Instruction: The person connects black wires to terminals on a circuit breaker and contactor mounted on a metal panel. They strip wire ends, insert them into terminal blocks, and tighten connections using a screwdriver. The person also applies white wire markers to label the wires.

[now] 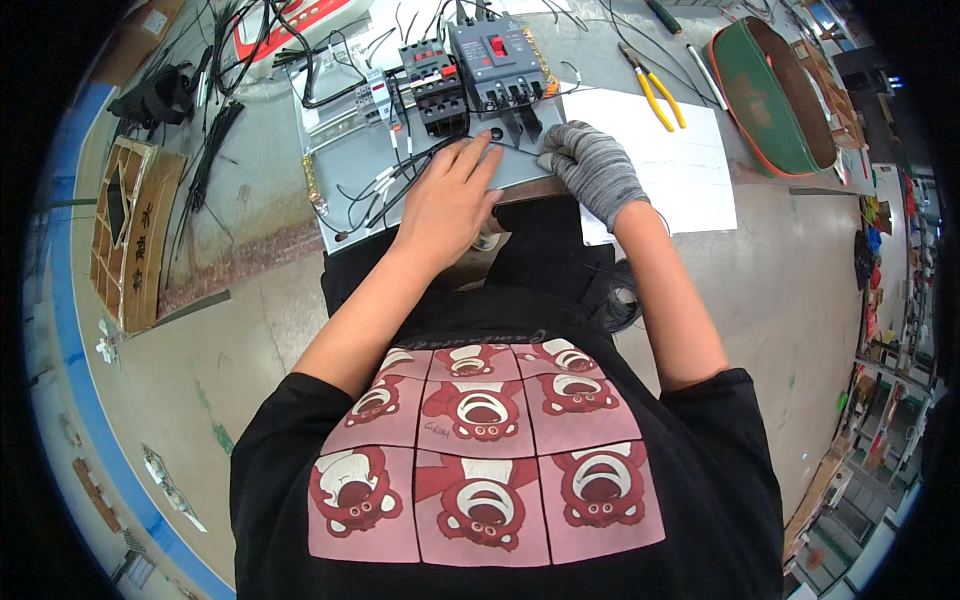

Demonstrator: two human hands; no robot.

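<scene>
A grey metal mounting plate (345,203) lies at the table's near edge, carrying a large circuit breaker (497,60), a contactor (436,88) and a small breaker (379,95). My left hand (450,195), bare, rests on the plate's near part with its fingers stretched out over black wires (412,163). My right hand (592,168) wears a grey knitted glove and is at the plate's right edge. Its fingers are curled closed around a thin black wire (518,150) that runs left toward my left fingertips. The wire's end inside the glove is hidden.
On the right lie white paper (690,165), yellow-handled pliers (655,90) and a green open case (745,95). A wooden compartment box (140,235) stands at the left edge, near black cable ties (208,160). A black wire coil (622,298) hangs by my right forearm.
</scene>
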